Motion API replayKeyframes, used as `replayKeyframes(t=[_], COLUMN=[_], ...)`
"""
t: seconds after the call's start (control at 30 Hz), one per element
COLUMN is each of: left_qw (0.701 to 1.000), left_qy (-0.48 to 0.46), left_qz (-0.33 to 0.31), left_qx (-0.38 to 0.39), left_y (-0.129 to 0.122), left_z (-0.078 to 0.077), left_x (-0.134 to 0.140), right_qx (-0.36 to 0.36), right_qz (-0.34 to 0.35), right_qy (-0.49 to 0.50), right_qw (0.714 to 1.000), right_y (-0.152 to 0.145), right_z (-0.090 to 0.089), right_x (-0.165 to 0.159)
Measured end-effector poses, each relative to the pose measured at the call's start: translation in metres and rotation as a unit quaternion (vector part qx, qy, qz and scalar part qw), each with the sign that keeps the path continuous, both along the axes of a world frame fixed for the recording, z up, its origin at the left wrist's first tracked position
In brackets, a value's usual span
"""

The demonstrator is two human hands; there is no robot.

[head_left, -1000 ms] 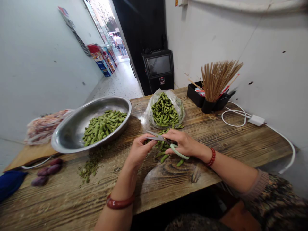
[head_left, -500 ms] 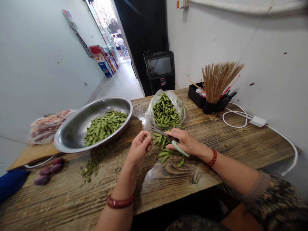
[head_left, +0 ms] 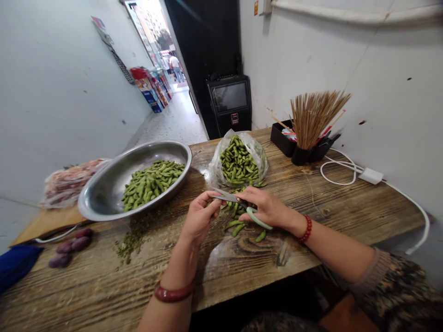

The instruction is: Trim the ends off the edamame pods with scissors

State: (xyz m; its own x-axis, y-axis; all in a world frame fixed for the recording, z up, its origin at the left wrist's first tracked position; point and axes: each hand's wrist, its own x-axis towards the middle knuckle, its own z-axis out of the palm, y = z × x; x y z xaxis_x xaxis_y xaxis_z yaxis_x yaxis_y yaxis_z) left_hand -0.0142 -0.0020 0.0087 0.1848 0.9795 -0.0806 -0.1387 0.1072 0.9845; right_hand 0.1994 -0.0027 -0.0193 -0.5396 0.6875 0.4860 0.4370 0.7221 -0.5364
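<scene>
My left hand [head_left: 200, 216] pinches a green soybean pod at its fingertips, mostly hidden by the fingers. My right hand [head_left: 266, 207] grips scissors [head_left: 238, 203] with pale green handles, and the blades point left and meet the pod. Under both hands lies a small heap of loose pods [head_left: 238, 219] on the wooden table [head_left: 242, 258]. Just behind stands a clear plastic bag of pods [head_left: 238, 161]. A metal basin [head_left: 110, 184] at the left holds more pods [head_left: 150, 182].
Cut pod tips [head_left: 133, 237] lie in front of the basin. Purple tubers [head_left: 69, 251] and a blue cloth [head_left: 15, 265] sit at the left edge. A black holder of wooden skewers [head_left: 311, 124] and a white charger with cable [head_left: 370, 175] stand by the right wall.
Half a second ago the scissors rested over the heap, apart from my left hand. They have swung left again and the blades now meet the pod in my left fingers.
</scene>
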Motion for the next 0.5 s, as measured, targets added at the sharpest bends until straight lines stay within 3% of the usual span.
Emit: replayKeyframes(t=[0.23,0.5], left_qw=[0.999,0.998], left_qy=[0.047,0.039], left_qz=[-0.01,-0.044], left_qx=[0.013,0.035], left_y=[0.0001,-0.0001], left_z=[-0.0032,-0.0038], left_x=[0.0001,-0.0027], right_qx=[0.002,-0.005], right_qz=[0.009,0.013], right_qy=[0.004,-0.011], right_qw=[1.0,1.0], right_y=[-0.0003,-0.0011], right_z=[0.0033,0.0041], right_x=[-0.0008,0.001])
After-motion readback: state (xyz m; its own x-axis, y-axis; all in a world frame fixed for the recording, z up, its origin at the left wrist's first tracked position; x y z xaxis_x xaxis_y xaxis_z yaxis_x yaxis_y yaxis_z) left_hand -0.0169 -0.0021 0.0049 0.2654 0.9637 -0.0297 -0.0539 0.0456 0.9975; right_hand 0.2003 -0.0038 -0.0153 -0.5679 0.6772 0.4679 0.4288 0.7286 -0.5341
